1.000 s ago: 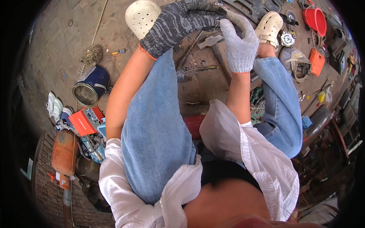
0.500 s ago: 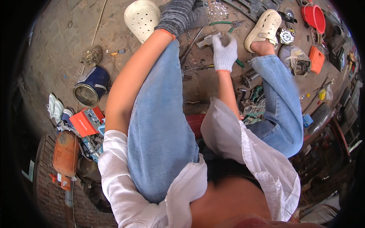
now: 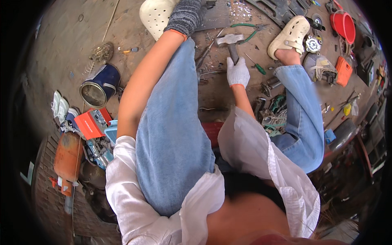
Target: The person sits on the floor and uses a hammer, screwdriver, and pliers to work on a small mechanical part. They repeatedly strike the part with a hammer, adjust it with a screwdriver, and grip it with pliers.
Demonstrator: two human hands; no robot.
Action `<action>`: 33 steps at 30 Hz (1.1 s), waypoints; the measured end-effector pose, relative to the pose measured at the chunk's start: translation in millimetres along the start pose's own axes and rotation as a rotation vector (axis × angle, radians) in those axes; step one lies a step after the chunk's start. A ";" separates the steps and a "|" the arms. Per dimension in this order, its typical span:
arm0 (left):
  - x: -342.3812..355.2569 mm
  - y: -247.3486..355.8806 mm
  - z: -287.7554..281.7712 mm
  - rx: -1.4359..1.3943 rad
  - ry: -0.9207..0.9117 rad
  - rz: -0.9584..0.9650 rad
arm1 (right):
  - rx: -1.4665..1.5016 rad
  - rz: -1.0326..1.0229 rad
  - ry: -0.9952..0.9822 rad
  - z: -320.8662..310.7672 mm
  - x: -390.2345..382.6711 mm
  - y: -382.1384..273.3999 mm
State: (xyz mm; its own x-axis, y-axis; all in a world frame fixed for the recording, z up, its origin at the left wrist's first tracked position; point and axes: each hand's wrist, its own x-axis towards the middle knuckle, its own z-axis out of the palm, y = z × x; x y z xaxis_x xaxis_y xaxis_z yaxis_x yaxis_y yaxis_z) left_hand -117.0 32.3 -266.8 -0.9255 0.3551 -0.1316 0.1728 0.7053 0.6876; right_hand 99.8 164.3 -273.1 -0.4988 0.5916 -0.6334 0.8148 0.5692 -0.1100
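My right hand (image 3: 237, 71), in a pale knitted glove, is closed round the dark handle of a hammer (image 3: 230, 39), its metal head toward the top. My left hand (image 3: 183, 17), in a dark speckled glove, is at the top edge beside a metal plate (image 3: 212, 20) and a small dark piece; its fingers are too hidden to read. Green-handled pliers (image 3: 249, 25), a green-handled screwdriver (image 3: 260, 67) and other slim tools (image 3: 204, 53) lie around the hammer. My cream clogs (image 3: 289, 34) are on either side.
At left are a blue can (image 3: 96, 90), a red box (image 3: 87, 124), shoes (image 3: 60, 107) and an orange cylinder (image 3: 65, 159). At right lie a red bowl (image 3: 345, 26), an orange case (image 3: 343, 71) and metal parts. A tool set (image 3: 271, 118) sits beside my right leg.
My hands have separated. My right hand has moved down and taken hold of the hammer, now shifted and upright in the picture. My left hand has gone up toward the top edge.
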 end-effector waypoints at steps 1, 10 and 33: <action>-1.2 1.5 -4.8 -0.035 0.095 0.091 | 0.026 -0.001 0.066 0.5 -1.5 -1.9; -4.0 13.4 -36.7 -0.216 0.423 0.174 | 0.650 -0.154 0.061 -49.4 -1.5 -33.9; -15.2 13.5 -67.0 -0.761 0.776 -0.055 | 0.415 -0.217 -0.065 -13.2 17.9 -87.8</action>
State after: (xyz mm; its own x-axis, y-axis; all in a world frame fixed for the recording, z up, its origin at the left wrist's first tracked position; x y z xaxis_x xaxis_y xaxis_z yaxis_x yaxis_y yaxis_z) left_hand -123.2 -4.7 -207.6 -0.9326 -0.3376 0.1276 0.1180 0.0490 0.9918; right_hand 15.5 132.5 -264.7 -0.6617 0.4398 -0.6072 0.7497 0.3917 -0.5334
